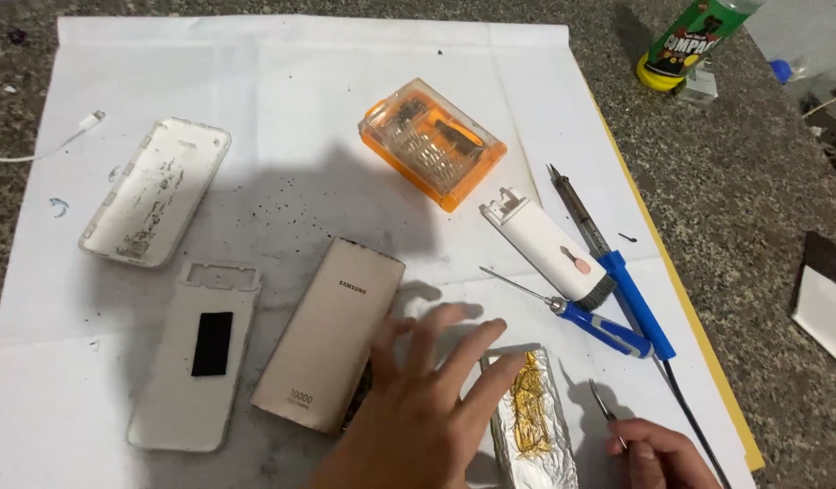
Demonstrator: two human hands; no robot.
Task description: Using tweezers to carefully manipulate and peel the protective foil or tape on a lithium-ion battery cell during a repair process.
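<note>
Near the front edge of the bench (780,226), the left hand (427,398) hovers with fingers spread wide, holding nothing, between the beige power bank (327,335) and a foil-wrapped block (531,421) streaked with gold flakes. The right hand (658,457) pinches thin tweezers (603,403). The step looks like picking at the foil; a steadying press and a fine tweezer grip seem called for. Crumpled foil sits near right of the bank.

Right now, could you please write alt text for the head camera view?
A person's left hand hovers over a silver foil-wrapped pack beside a beige power bank shell, while the right hand pinches tweezers. White paper also carries an orange bit case.
</note>
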